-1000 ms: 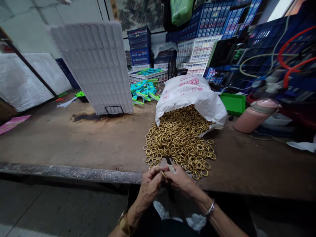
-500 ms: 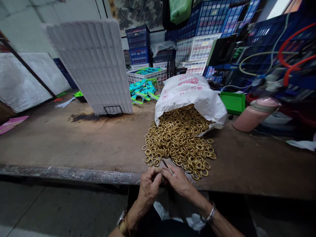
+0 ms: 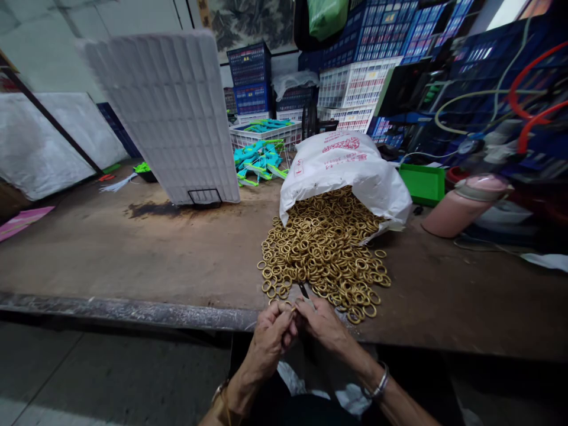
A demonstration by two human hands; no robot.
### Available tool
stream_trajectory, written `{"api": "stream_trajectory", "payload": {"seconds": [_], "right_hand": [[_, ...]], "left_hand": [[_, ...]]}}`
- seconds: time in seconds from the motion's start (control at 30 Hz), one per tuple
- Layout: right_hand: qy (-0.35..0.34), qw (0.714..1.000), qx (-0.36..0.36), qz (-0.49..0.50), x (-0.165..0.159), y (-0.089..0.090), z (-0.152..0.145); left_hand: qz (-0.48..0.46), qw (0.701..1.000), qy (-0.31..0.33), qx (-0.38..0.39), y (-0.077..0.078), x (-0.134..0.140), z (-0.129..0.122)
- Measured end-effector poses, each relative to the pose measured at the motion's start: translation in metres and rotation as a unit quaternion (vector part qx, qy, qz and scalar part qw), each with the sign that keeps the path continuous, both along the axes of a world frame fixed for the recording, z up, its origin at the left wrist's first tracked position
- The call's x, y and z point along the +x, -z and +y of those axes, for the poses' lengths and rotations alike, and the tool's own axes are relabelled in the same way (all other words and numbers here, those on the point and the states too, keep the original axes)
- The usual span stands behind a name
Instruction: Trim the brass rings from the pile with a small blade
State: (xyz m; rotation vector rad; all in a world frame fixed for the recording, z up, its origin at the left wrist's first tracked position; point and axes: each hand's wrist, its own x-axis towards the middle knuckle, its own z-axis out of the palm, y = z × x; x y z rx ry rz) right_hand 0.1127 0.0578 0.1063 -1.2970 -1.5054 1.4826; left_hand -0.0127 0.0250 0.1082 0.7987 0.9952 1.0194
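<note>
Just over the table's front edge, my left hand is closed in a pinch around a gold-coloured ring, mostly covered by the fingers. My right hand meets it fingertip to fingertip. Gripped in that hand is a slim knife-like tool, its dark tip pointing up and away from me; the fingers hide most of its handle. Right beyond both hands lies a heap of gold-coloured rings, spilling from the mouth of a white woven sack with red print.
A white ribbed panel stands on the wooden table at the left. Turquoise and green plastic pieces lie behind. To the right are a green tray and a pink bottle. Blue crates are stacked at the back.
My fingers have shifted slightly around the ring. The tool in my right hand has turned a little and its dark tip sits slightly further right. The view has moved slightly.
</note>
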Motion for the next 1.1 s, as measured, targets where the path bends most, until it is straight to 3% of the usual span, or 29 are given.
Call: {"api": "stream_trajectory", "payload": {"seconds": [0.1,0.27,0.57,0.7,0.77,0.9,1.0,1.1], "right_hand": [[0.022,0.991,0.088,-0.101,0.003,0.005,0.000],[-0.054,0.952,0.198,-0.227,0.005,0.013,-0.008],[-0.110,0.913,0.236,-0.313,0.011,0.023,-0.009],[-0.075,0.900,0.217,-0.371,0.014,0.026,-0.003],[-0.058,0.908,0.219,-0.352,0.012,0.025,-0.002],[-0.021,0.952,0.204,-0.225,0.004,0.018,-0.007],[0.012,0.981,0.152,-0.121,-0.002,0.009,-0.012],[-0.004,0.992,0.118,-0.048,-0.004,0.002,-0.015]], "left_hand": [[0.009,1.000,-0.014,-0.010,-0.004,0.001,0.000],[0.049,0.998,-0.034,0.015,-0.005,0.000,0.002],[0.079,0.994,-0.024,0.071,0.001,-0.004,-0.004],[0.049,0.996,-0.002,0.069,-0.007,-0.006,-0.011],[0.020,0.998,0.002,0.062,-0.009,-0.007,-0.012],[-0.025,0.999,-0.022,0.038,-0.006,-0.008,-0.009],[-0.022,0.999,-0.024,0.031,-0.005,-0.008,-0.009],[0.006,0.999,-0.004,0.042,-0.005,-0.007,-0.010]]}}
